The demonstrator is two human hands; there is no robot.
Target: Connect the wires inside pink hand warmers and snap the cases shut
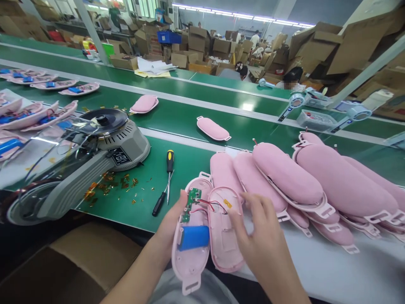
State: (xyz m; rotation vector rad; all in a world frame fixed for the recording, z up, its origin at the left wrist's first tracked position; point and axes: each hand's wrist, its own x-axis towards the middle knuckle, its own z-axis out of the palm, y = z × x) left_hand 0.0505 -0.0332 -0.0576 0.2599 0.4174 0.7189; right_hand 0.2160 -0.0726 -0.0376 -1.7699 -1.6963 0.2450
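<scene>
My left hand is wrapped round the outer side of an open pink shell, which holds a green circuit board and a blue battery. Red and black wires run from the board to a second pink shell half beside it. A small piece of yellow tape sits over the wires in that half. My right hand rests at this half's right edge, its fingers apart and the index fingertip near the tape.
A tape dispenser stands left, with tape scraps nearby. Two screwdrivers lie on the green table. Pink padded shells are piled right; open shells with batteries lie far left. Two people sit beyond the conveyor.
</scene>
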